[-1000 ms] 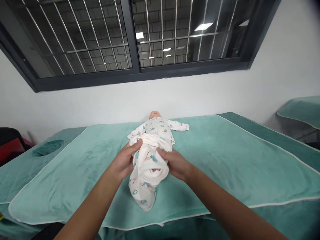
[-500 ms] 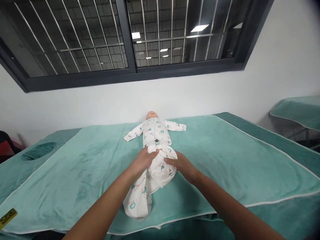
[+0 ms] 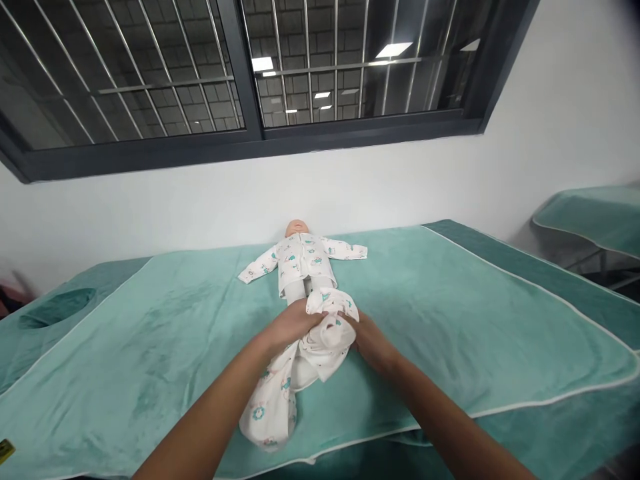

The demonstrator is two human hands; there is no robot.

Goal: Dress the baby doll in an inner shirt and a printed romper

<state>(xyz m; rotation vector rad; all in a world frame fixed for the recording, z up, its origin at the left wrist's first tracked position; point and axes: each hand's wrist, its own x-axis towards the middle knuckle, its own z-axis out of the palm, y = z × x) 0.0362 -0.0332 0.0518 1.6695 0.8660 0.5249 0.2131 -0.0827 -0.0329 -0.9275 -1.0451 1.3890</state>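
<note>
A baby doll [image 3: 301, 257] lies on its back on a teal towel [image 3: 450, 313], head toward the wall, wearing a white printed top with both sleeves spread. Its pale legs show below the top. White printed trousers [image 3: 295, 373] are bunched at the doll's feet and trail toward me. My left hand [image 3: 290, 325] grips the bunched waistband on the left side, fingers closed in the cloth. My right hand [image 3: 367, 337] grips the same waistband on the right side.
The towel covers a padded table [image 3: 565, 283] with a face hole [image 3: 55, 308] at the far left. A white wall and a dark barred window [image 3: 250, 67] rise behind. A second teal-covered table [image 3: 590, 217] stands at the right.
Both hands have drawn the bunched trousers down the doll from its waist to its feet, baring the legs. The doll's left sleeve now lies spread out.
</note>
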